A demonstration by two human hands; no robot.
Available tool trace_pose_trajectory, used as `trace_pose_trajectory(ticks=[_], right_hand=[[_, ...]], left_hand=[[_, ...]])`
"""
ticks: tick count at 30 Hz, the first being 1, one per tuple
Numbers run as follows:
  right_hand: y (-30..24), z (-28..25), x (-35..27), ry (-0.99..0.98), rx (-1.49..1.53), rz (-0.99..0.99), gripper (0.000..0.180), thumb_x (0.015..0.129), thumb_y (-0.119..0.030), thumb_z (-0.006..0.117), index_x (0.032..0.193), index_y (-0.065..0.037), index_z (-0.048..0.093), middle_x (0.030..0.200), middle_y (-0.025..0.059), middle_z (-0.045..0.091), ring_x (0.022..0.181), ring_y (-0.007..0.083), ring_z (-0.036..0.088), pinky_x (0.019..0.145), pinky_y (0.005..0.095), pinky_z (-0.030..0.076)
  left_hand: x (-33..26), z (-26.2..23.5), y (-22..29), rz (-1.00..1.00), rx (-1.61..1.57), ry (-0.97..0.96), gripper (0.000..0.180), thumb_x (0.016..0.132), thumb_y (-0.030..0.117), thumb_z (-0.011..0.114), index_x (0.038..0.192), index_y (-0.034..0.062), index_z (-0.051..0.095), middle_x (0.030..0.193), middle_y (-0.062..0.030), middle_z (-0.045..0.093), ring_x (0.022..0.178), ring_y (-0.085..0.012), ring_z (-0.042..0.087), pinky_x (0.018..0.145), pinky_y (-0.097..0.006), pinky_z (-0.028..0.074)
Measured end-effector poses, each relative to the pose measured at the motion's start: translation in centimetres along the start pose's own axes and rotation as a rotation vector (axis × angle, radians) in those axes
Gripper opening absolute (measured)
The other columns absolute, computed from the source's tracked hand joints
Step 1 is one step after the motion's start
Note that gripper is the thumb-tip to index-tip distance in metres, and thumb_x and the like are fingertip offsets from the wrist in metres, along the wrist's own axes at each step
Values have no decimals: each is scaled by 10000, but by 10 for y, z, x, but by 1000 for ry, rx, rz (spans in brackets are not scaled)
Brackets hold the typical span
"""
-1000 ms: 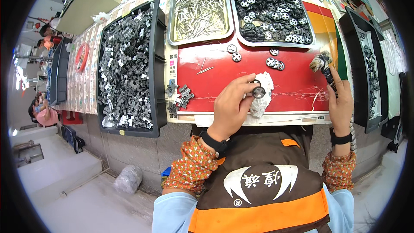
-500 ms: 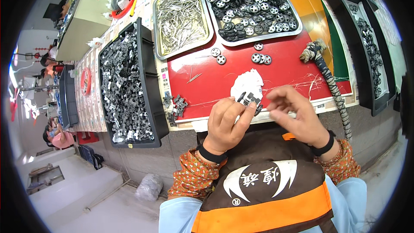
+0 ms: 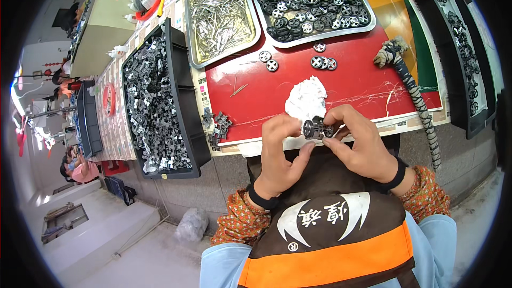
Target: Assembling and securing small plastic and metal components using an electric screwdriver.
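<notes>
A small black toy-car wheel assembly (image 3: 316,129), with a pale-rimmed wheel at its left end, is pinched between the thumb and fingers of my right hand (image 3: 358,144). My left hand (image 3: 282,152) is just left of it, thumb and fingers spread, with nothing gripped. Its fingertips come close to the left wheel; whether they touch it I cannot tell. Just beyond the hands a crumpled white cloth or paper (image 3: 306,97) lies on the red board (image 3: 240,112). Loose wheels (image 3: 324,63) and thin metal pins (image 3: 238,89) lie farther out on the board.
A metal tray of pins (image 3: 198,60) and a metal tray of wheels (image 3: 320,39) stand at the back. To the left is a black bin of small dark parts (image 3: 186,112). A wrapped, curved rod (image 3: 418,109) and a long black bin (image 3: 469,122) are at right.
My left hand has let go of the black assembly and opened leftward. My right hand has moved in from the right and taken hold of it.
</notes>
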State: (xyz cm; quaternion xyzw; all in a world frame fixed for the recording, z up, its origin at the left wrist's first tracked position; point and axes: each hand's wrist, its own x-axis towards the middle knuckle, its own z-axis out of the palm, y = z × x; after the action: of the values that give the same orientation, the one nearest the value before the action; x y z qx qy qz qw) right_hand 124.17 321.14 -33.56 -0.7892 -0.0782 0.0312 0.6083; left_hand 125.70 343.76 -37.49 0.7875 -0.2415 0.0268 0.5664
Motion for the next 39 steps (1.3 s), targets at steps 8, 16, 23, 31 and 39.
trace_pose_trajectory(ticks=[8,16,23,31,39], right_hand=[[3,-2,-1,-38,-76,-37,409,889,74,760,1245,-17,581,1138,149,656,981,299,722,753,355,636],[1,-2,-3,-67,-28,-4,396,884,60,789,1223,-15,599,1129,129,661,955,271,728,756,355,632],[4,0,-4,-102,45,93,378,892,15,826,1212,-13,627,1099,103,686,886,198,719,745,310,613],[5,0,-2,-123,114,196,361,901,-34,852,1185,-15,630,1064,95,720,828,141,714,688,281,597],[3,-1,-1,-127,94,197,357,916,-80,869,1172,-4,631,1010,87,732,828,121,722,671,262,591]], left_hand=[[6,-5,16,-483,-516,-211,681,982,-39,721,1604,44,457,1391,-86,551,1260,-157,573,1013,-327,569],[-2,1,7,-591,-703,-130,498,1016,-47,699,1472,27,517,1348,-83,585,1188,-138,635,955,-302,614],[-4,-3,7,-605,-720,-127,499,1043,-27,684,1503,76,520,1309,-49,637,1148,-87,634,932,-258,567],[-7,-5,3,-599,-718,-122,488,1049,-19,683,1504,75,532,1299,-33,642,1105,-68,626,895,-239,557],[-9,-7,1,-611,-735,-131,484,1051,-9,689,1504,72,541,1301,-31,648,1098,-63,630,894,-235,558]])
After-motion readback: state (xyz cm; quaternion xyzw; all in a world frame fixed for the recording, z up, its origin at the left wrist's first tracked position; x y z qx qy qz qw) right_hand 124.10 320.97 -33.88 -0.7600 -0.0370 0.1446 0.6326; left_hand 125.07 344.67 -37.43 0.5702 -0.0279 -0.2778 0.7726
